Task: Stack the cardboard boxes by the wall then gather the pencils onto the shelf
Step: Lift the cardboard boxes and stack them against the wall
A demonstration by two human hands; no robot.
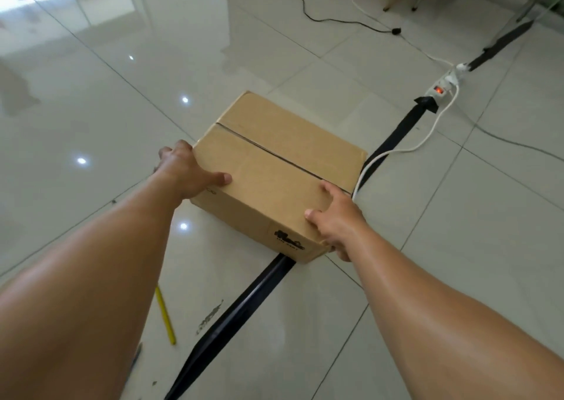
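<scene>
I have both hands on a closed cardboard box (274,170) that sits on the pale tiled floor (91,109), out in the middle of the floor and squarely over a black strip (244,302) that runs across the tiles from the near edge toward the far right. My left hand (186,170) wraps the box's left corner, thumb lying on the top flap, fingers down the side out of sight. My right hand (335,219) clamps the near right corner, fingers spread over the top edge and the palm against the side face, just above a black printed mark on the cardboard. Both hands are closed on the box; whether its base is on the tiles or lifted clear of them I cannot tell.

A yellow pencil (165,315) lies on the floor near me, beside my left forearm and left of the black strip. A second, darker pencil-like stick (136,357) lies closer still, mostly hidden by my arm. Beyond the box, at the far right, a white power strip (441,87) with a lit red switch rests on the floor, its white cable (406,147) curling back to the box's right side.
</scene>
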